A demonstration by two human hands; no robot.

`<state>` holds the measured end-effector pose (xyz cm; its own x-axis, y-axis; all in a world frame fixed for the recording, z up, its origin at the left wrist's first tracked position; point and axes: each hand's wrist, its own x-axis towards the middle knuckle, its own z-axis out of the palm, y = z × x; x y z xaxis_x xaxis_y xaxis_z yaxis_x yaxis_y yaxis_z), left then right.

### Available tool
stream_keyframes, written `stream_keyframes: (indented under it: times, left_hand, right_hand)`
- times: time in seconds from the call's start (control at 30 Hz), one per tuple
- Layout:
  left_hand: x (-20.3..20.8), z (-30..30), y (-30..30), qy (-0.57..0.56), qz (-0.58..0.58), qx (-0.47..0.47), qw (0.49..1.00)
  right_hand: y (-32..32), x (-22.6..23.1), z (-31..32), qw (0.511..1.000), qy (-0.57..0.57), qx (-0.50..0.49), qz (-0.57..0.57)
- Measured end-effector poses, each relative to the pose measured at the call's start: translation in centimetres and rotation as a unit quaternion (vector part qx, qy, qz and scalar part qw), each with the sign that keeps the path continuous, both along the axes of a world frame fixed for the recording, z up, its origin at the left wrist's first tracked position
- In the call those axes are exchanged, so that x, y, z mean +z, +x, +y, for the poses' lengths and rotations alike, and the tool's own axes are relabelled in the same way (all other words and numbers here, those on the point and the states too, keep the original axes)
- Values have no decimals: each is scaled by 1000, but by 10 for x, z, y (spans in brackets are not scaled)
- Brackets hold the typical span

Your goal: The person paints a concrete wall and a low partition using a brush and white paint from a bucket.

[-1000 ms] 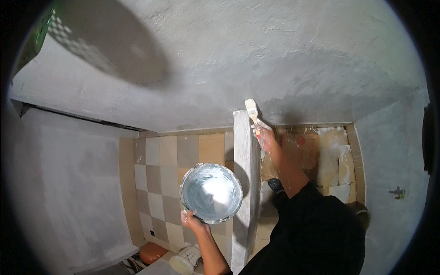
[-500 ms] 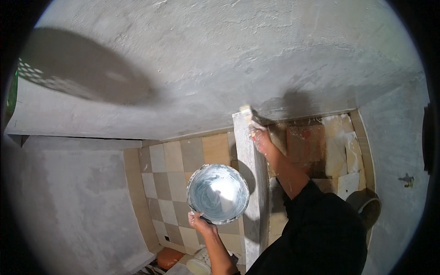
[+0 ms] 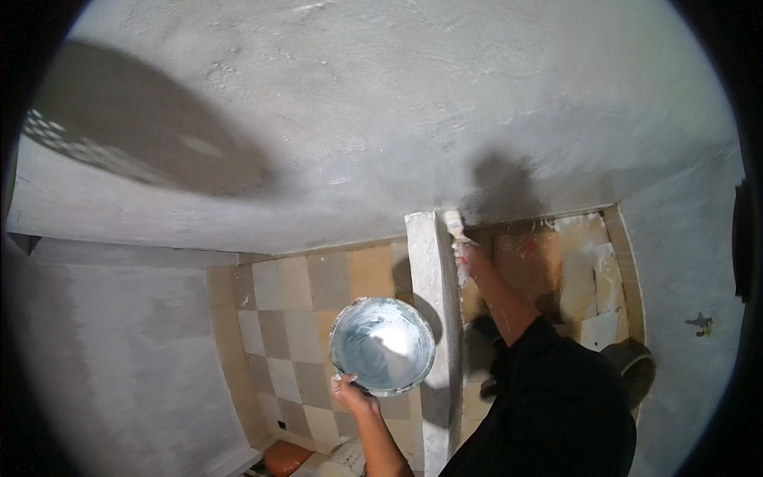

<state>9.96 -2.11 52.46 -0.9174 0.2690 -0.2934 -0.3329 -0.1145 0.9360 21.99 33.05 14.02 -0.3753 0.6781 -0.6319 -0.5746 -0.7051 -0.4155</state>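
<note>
My left hand (image 3: 354, 394) is closed on the near rim of a round bucket (image 3: 343, 350), held up over the tiled floor. White paint coats the inside of the bucket and pools at its bottom. In my right hand (image 3: 470, 258) is a paintbrush (image 3: 455, 225), its pale bristles up by the wall (image 3: 381, 135). The brush is just right of the far end of a low, white-smeared partition (image 3: 433, 302). Some white flecks show on my right fingers, which are partly blurred.
Checkered tiles (image 3: 306, 306) cover the floor left of the partition. To its right lie brown and pale boards or sheets (image 3: 528, 262) and a dark round container (image 3: 636, 370). An orange object (image 3: 286, 459) and a whitish tub (image 3: 343, 461) sit at the lower edge.
My right hand has moved the brush from the top end of the partition to its right side, slightly lower. The bucket appears a little lower in view, still held by my left hand.
</note>
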Motion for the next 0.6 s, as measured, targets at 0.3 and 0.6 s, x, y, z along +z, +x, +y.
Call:
stream_keyframes:
  times: [0.3, 0.6]
  left_hand:
    - [-4, -31, 16, 20, -4, 76, 997]
    - [3, -15, 13, 42, 4, 10, 999]
  right_hand:
    - [35, 107, -56, 957, 226, 166, 73]
    - [-1, 54, -70, 995, 65, 43, 60]
